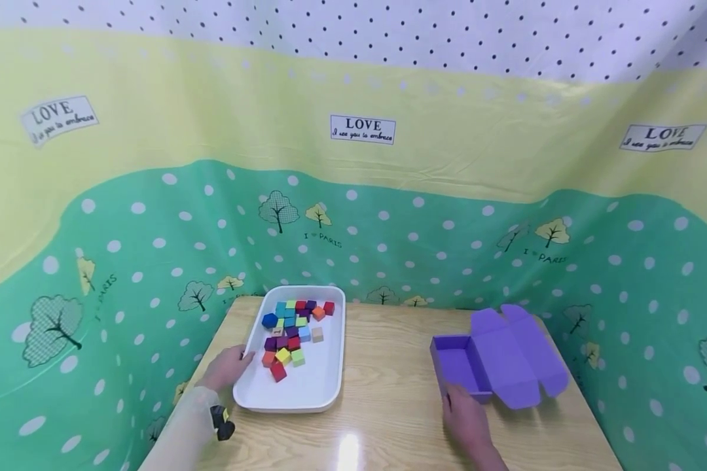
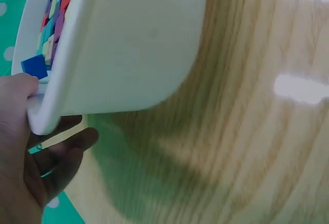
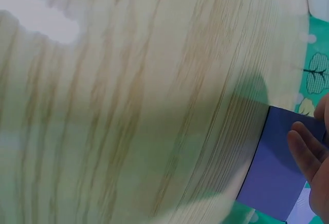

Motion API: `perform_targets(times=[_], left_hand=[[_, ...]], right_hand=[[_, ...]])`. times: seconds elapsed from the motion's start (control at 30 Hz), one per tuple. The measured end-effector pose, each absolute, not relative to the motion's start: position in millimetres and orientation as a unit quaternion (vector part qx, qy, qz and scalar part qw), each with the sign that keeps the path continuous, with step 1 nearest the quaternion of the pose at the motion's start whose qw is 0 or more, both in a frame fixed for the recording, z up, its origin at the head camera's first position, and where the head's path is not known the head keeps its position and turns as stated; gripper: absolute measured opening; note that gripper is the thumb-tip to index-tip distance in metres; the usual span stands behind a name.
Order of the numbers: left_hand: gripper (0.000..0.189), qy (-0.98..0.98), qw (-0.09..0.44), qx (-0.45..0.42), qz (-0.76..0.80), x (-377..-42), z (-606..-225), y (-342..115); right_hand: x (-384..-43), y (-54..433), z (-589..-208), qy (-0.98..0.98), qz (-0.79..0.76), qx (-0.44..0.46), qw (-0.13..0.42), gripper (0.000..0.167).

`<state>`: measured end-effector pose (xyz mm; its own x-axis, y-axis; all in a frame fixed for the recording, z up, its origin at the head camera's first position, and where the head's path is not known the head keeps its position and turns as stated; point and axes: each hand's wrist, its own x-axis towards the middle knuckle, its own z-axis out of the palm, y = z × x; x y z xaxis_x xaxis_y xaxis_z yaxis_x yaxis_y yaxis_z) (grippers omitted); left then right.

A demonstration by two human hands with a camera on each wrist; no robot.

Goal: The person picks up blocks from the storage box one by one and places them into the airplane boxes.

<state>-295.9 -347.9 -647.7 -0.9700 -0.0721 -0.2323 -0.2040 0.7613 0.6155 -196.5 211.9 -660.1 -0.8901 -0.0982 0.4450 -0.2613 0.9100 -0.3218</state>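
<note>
A white plastic tray stands on the left of the table with several small coloured cubes in it. My left hand grips its left rim. In the left wrist view the thumb lies over the rim and the fingers pass beneath it outside. On the right is an open purple cardboard box, its lid spread out to the right. My right hand holds the box's near left wall; in the right wrist view, fingers lie against the outer purple side. A blue cube sits near the left thumb.
Wood-grain table lies between tray and box. A green and yellow patterned curtain encloses the table at the back and both sides. The box's lid flap reaches towards the table's right edge.
</note>
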Motion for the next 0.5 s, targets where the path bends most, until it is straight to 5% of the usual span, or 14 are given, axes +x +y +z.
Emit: perform_targets(times=[0.5], left_hand=[[0.054, 0.882, 0.099, -0.080, 0.453, -301.1, -641.1, -339.2]], right_hand=[[-202.3, 192.6, -661.6, -0.953, 0.199, 0.092, 0.210, 0.027]])
